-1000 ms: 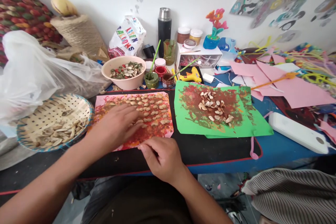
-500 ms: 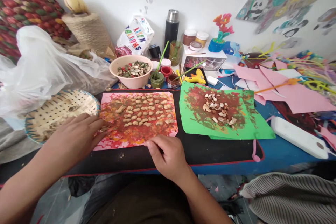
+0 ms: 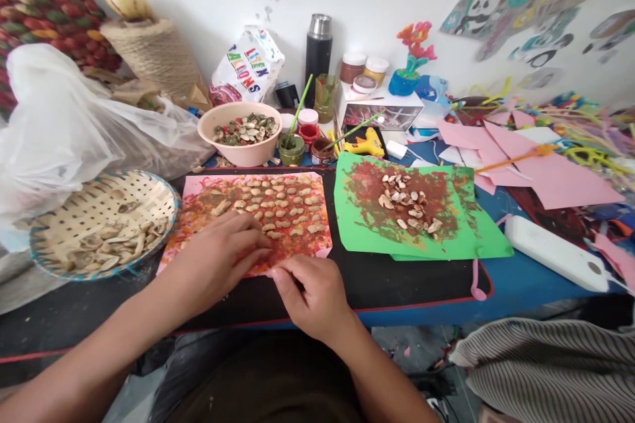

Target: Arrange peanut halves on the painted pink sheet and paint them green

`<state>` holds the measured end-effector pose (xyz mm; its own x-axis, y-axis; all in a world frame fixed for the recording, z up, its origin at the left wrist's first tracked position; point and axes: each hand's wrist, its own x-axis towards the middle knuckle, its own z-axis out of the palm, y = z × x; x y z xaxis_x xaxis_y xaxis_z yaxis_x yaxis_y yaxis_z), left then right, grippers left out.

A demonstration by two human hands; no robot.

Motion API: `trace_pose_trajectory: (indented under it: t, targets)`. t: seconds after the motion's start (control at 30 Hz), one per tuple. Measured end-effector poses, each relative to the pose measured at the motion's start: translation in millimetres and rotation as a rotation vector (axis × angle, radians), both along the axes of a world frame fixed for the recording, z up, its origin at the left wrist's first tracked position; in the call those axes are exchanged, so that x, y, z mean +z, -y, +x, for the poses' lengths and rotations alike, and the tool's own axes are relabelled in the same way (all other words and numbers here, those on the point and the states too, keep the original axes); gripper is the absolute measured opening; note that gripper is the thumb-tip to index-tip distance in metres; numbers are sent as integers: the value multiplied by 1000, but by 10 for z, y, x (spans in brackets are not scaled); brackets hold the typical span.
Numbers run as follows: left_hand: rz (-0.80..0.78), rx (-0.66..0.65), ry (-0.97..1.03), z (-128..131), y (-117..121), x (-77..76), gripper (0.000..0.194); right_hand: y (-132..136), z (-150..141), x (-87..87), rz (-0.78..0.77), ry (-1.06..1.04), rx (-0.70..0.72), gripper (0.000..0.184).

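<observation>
A sheet of pink paper (image 3: 169,254) smeared with red, orange and brown paint carries rows of peanut shells (image 3: 278,203). Over its lower middle is my left hand (image 3: 223,254), its fingers bent and drawn together just below the rows; whatever they hold is hidden. My right hand (image 3: 312,291) is closed at the sheet's front edge, fingertips pinching the paper there. Beyond the left forearm, a woven basket (image 3: 171,192) contains loose shell pieces (image 3: 114,244). To the right, green paper (image 3: 367,241) with brown paint bears a cluster of shells (image 3: 404,198).
Behind the papers stand a pink bowl (image 3: 203,129) of painted shells, open paint jars (image 3: 292,152) with brushes, a yellow glue gun (image 3: 367,144) and a black thermos (image 3: 318,53). A white power bank-like block (image 3: 550,251) and pink paper scraps (image 3: 570,178) lie at right.
My left hand has moved right from beside the basket to over the pink paper, uncovering the shells in the basket. My right hand stays at the paper's front edge. The view has shifted slightly.
</observation>
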<state>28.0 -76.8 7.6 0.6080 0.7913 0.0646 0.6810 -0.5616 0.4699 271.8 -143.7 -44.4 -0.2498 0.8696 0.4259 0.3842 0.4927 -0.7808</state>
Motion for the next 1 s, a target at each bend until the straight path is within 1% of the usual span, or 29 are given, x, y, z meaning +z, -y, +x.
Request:
trace_pose_trajectory:
  t: [0.07, 0.13, 0.23, 0.4, 0.53, 0.6, 0.67, 0.77, 0.83, 1.0]
  targets:
    - [-26, -67, 12, 205, -53, 10, 35, -1, 2, -25, 1, 6, 7, 41]
    - [-34, -109, 15, 347, -91, 8, 32, 1, 2, -45, 3, 17, 5, 39]
    - [11, -98, -16, 442, -120, -29, 26, 6, 2, -59, 3, 15, 1, 42]
    - [116, -91, -152, 402, -123, -102, 24, 4, -1, -55, 17, 7, 3, 44]
    - [149, -83, -184, 338, -106, -115, 19, -3, -9, -52, 9, -4, 15, 45]
    - [150, -89, -193, 330, -99, -107, 19, -5, -12, -51, 10, -13, 24, 45]
    - [145, -101, -198, 345, -95, -91, 22, -4, -13, -53, 8, -14, 28, 45]
    - [116, -124, -165, 400, -91, -64, 27, 0, -13, -61, -1, 2, 22, 42]
    - [91, -142, -130, 438, -94, -56, 26, 2, -13, -65, -3, 13, 19, 42]
    - [47, -167, -98, 472, -114, -92, 24, 3, -8, -63, 17, 5, 15, 43]
